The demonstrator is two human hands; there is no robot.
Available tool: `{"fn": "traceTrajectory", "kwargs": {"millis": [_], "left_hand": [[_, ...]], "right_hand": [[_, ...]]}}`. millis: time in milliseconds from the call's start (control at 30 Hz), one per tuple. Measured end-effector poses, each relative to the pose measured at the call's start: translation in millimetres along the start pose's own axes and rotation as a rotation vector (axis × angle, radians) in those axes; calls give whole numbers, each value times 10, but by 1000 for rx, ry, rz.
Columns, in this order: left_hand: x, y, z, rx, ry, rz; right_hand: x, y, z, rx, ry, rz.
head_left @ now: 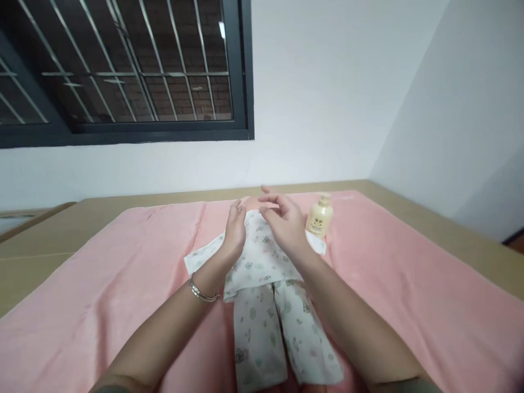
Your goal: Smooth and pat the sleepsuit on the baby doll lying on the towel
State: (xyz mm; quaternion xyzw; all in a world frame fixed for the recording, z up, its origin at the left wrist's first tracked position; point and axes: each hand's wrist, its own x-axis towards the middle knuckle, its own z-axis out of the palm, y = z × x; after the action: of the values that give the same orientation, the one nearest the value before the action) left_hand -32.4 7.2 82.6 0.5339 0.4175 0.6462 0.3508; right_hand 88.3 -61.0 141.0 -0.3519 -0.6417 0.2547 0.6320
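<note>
A small white printed top (262,256) and matching trousers (260,338) lie stretched out in front of me, sleeves to the sides. At the collar shows a skin-coloured rounded shape (254,203), mostly hidden between my hands; I cannot tell what it is. My left hand (234,232) is at the left of the collar, palm turned inward and fingers straight, holding nothing. On the other side my right hand (282,218) hovers over the top's shoulder, its fingers apart and slightly bent, with nothing in it. A cream-yellow bottle (320,217) stands just right of it, by the right sleeve.
A pink blanket (155,284) with some creases covers a tan surface (53,229). White walls (327,98) rise behind and at the right. A dark-framed window (245,71) with metal bars is at the upper left. A bracelet (202,292) circles my left wrist.
</note>
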Motion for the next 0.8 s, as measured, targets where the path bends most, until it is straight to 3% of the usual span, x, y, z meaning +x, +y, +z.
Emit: {"fn": "traceTrajectory", "kwargs": {"millis": [67, 167, 233, 300, 400, 467, 533, 600, 800], "left_hand": [[57, -191, 120, -53, 157, 11], [124, -388, 205, -87, 256, 21], [146, -482, 209, -59, 227, -2], [136, -552, 198, -9, 187, -20], [80, -615, 189, 43, 155, -24], [41, -632, 191, 51, 138, -35], [15, -632, 193, 34, 132, -38], [-1, -616, 195, 13, 123, -32], [-44, -589, 204, 61, 107, -7]], "right_hand": [[80, 512, 79, -240, -41, -25], [119, 1034, 31, -455, -459, -246], [162, 1163, -66, -565, -615, -279], [209, 1165, -153, -730, -642, -165], [194, 1059, -182, -1019, -573, 104], [138, 985, -135, -1084, -566, 72], [110, 943, -79, -937, -768, -95], [126, 930, -50, -854, -843, -112], [28, 953, -30, -1083, -633, 168]]}}
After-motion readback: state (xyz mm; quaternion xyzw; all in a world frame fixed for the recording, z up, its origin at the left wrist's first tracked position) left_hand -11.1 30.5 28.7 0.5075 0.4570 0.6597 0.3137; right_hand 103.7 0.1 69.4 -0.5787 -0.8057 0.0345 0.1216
